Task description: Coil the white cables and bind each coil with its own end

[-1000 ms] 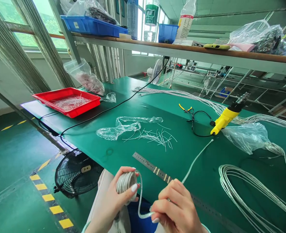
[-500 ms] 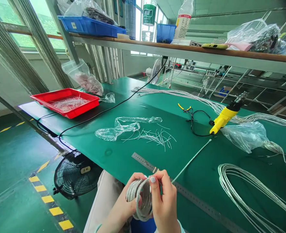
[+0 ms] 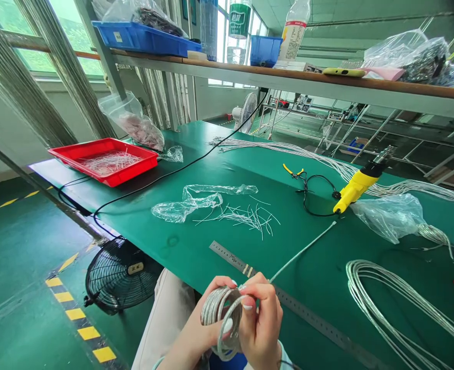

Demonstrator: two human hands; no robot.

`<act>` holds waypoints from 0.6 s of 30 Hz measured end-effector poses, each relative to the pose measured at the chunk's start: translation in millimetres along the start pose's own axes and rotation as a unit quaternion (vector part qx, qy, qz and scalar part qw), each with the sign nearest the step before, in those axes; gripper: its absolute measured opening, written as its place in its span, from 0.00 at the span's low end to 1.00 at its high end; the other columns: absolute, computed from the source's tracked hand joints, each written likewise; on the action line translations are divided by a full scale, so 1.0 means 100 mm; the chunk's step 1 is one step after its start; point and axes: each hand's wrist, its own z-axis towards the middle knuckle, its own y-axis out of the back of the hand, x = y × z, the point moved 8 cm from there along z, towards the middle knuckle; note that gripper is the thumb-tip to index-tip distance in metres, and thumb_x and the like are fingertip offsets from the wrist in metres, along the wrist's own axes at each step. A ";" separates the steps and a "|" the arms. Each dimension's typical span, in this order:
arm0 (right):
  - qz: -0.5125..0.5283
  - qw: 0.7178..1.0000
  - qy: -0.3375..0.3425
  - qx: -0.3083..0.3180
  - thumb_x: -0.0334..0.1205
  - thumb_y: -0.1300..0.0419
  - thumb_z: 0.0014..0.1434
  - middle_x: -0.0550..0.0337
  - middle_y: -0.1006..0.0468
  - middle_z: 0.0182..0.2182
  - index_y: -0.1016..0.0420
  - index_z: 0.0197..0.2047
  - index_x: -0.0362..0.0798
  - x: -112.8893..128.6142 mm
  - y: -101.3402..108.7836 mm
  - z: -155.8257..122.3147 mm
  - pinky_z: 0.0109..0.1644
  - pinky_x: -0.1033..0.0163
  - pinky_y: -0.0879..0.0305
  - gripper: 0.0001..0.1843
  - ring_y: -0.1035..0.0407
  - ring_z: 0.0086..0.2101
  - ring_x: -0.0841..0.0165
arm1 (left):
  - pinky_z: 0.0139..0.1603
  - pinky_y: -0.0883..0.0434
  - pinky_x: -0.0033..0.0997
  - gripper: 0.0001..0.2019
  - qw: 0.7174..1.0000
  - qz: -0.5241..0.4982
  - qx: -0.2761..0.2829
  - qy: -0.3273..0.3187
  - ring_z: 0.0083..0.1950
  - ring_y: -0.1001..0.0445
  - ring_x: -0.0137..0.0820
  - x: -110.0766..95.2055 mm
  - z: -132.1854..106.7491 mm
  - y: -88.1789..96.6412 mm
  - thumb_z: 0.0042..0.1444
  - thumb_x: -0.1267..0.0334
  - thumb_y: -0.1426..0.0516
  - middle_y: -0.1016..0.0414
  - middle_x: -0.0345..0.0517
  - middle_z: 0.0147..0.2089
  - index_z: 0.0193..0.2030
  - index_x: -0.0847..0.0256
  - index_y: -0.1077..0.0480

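Observation:
A coil of silvery braided cable [image 3: 214,308] sits at the table's near edge, with my left hand [image 3: 196,329] wrapped round its left side and the thumb inside the loops. Pinching a loop of that cable at the coil's right side is my right hand [image 3: 261,321]. From behind the right hand the cable's straight end [image 3: 304,250] runs up and right across the green table, stopping near the yellow heat gun [image 3: 356,187]. A steel ruler [image 3: 307,313] lies flat just beyond my hands, partly hidden by them.
Loose thin white strands [image 3: 250,218] lie by a crumpled plastic bag [image 3: 184,208]. A red tray [image 3: 114,177] stands at the left. Looped cable [image 3: 369,298] and a bagged cable bundle [image 3: 392,216] lie right. A black cord [image 3: 180,172] crosses the table; a shelf [image 3: 227,67] hangs above.
My right hand's fingers have shifted on the coil, and the front loop has opened wider to the right. The left thumb now lies over the loops. Other things stay in place.

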 end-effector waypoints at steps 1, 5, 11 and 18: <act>0.007 1.000 0.006 0.007 0.47 0.54 0.72 0.65 0.32 0.24 0.37 0.37 0.51 0.00 -0.01 0.00 0.28 0.69 0.35 0.14 0.35 0.24 0.73 | 0.32 0.30 0.26 0.34 1.000 0.000 0.022 0.002 0.29 0.29 0.29 0.02 0.01 -0.02 0.31 0.45 0.26 0.28 0.37 0.31 0.43 0.54 0.32; 0.026 0.999 0.017 0.034 0.47 0.56 0.73 0.65 0.32 0.24 0.37 0.36 0.51 -0.01 -0.05 0.02 0.28 0.67 0.36 0.15 0.35 0.25 0.72 | 0.28 0.28 0.29 0.38 0.995 0.002 0.102 0.012 0.25 0.27 0.30 0.15 0.03 -0.05 0.32 0.44 0.27 0.27 0.37 0.30 0.48 0.53 0.36; 0.008 0.999 0.012 0.049 0.49 0.56 0.72 0.66 0.32 0.23 0.37 0.35 0.51 0.03 -0.07 0.04 0.29 0.67 0.36 0.17 0.35 0.24 0.72 | 0.25 0.28 0.27 0.35 0.992 0.010 0.124 0.012 0.25 0.25 0.32 0.22 0.06 0.02 0.36 0.45 0.28 0.25 0.39 0.29 0.46 0.54 0.37; 0.001 0.995 -0.054 0.078 0.40 0.49 0.69 0.64 0.30 0.25 0.33 0.34 0.50 -0.05 -0.04 0.11 0.29 0.66 0.37 0.10 0.34 0.26 0.71 | 0.27 0.26 0.30 0.34 0.999 -0.022 0.013 -0.024 0.29 0.24 0.33 0.09 0.01 0.16 0.35 0.45 0.27 0.24 0.44 0.41 0.48 0.52 0.33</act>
